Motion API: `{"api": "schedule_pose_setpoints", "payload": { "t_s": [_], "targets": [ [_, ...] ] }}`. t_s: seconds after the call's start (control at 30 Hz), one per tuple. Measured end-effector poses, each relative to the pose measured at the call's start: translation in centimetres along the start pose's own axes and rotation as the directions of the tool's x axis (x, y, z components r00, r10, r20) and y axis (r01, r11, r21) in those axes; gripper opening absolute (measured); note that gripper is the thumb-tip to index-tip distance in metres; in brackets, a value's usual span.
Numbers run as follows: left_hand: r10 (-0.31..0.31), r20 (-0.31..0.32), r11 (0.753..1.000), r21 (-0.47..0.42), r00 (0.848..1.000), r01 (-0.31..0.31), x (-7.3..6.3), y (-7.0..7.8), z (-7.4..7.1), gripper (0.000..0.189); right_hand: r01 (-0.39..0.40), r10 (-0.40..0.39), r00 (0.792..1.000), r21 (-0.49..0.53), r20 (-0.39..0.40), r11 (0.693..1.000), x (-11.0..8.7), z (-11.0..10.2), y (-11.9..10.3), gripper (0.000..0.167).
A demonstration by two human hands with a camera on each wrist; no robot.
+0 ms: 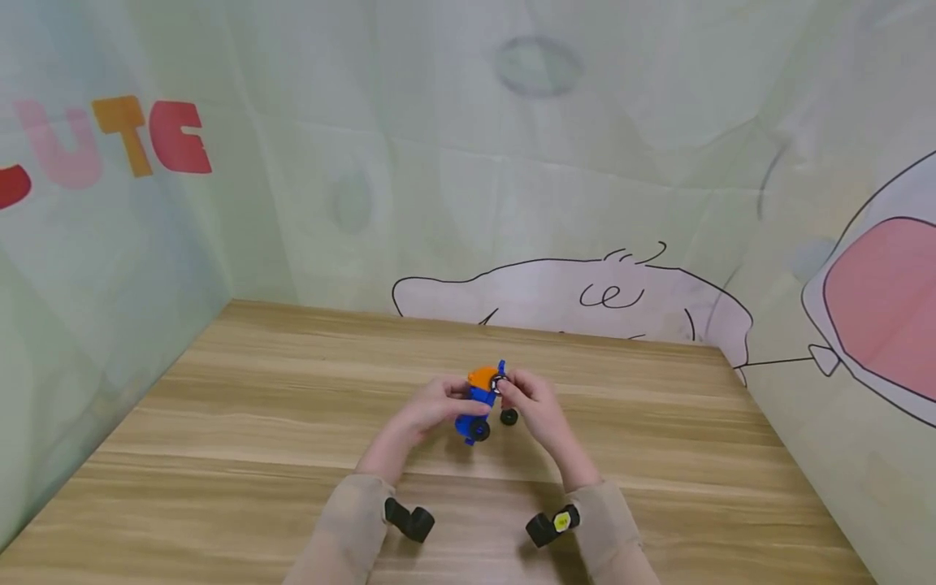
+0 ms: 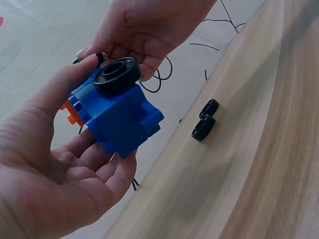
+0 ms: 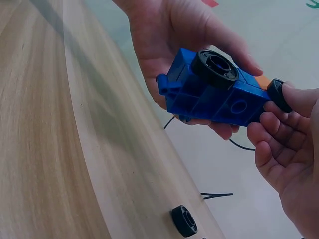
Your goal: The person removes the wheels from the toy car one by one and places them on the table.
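Note:
A toy car (image 1: 480,396) with a blue body and an orange part (image 1: 481,377) is held above the table by my left hand (image 1: 431,404), its thumb along one side and its fingers round the other. One black wheel (image 2: 117,76) sits on the car's near end. At the other end, my right hand (image 1: 537,402) pinches a second black wheel (image 3: 279,94) between thumb and fingers, right against the car's side. The right wrist view shows the hollow blue underside (image 3: 214,103) of the car.
Two loose black wheels, a farther wheel (image 2: 209,108) and a nearer wheel (image 2: 203,128), are close together on the wooden table (image 1: 292,406). A printed cloth backdrop (image 1: 475,179) rises behind the table and along its sides.

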State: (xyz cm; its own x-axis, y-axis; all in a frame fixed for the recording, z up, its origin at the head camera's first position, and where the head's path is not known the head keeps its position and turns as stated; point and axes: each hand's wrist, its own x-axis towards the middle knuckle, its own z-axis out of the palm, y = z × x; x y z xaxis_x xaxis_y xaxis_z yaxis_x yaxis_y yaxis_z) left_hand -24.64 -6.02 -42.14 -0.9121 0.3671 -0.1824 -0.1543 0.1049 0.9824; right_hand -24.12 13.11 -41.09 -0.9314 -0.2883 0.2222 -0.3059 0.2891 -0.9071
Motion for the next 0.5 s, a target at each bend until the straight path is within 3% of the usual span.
{"api": "schedule_pose_setpoints", "payload": {
  "t_s": [0.27, 0.5],
  "targets": [
    [0.001, -0.041, 1.000, -0.004, 0.999, -0.002, -0.06, -0.05, 0.17, 0.041, 0.060, -0.060, 0.998, -0.037, 0.000, 0.997, -0.38, 0.50, -0.15, 0.021],
    [-0.011, -0.093, 1.000, -0.002, 0.996, 0.011, 0.05, -0.01, 0.33, 0.040, 0.055, -0.055, 0.998, -0.073, 0.007, 0.996, -0.27, 0.75, 0.01, 0.023]
  ]
}}
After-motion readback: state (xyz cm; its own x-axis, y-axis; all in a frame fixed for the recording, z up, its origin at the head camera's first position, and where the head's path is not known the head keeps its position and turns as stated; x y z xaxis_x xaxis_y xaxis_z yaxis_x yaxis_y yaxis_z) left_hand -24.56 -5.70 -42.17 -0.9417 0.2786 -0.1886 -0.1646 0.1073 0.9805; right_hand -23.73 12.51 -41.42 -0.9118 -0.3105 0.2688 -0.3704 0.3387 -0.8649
